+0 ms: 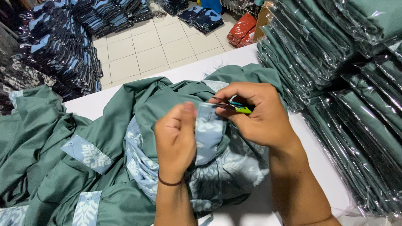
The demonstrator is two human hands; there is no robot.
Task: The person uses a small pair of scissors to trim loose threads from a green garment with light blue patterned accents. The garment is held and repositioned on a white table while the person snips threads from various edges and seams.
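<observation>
A green garment (138, 100) with light blue patterned trim lies bunched on a white table (197, 69). My left hand (176, 140) pinches a light blue patterned strip (209, 129) of the garment and holds it up. My right hand (257, 113) grips small thread snips with a yellow-green handle (240, 109), their tips against the top edge of that strip. A thin dark band circles my left wrist.
More green garments (37, 138) are piled at the left of the table. Stacks of plastic-wrapped green garments (335, 71) fill the right side. Beyond the table's far edge are a tiled floor (146, 46), dark blue folded stacks (67, 46) and red packets (240, 28).
</observation>
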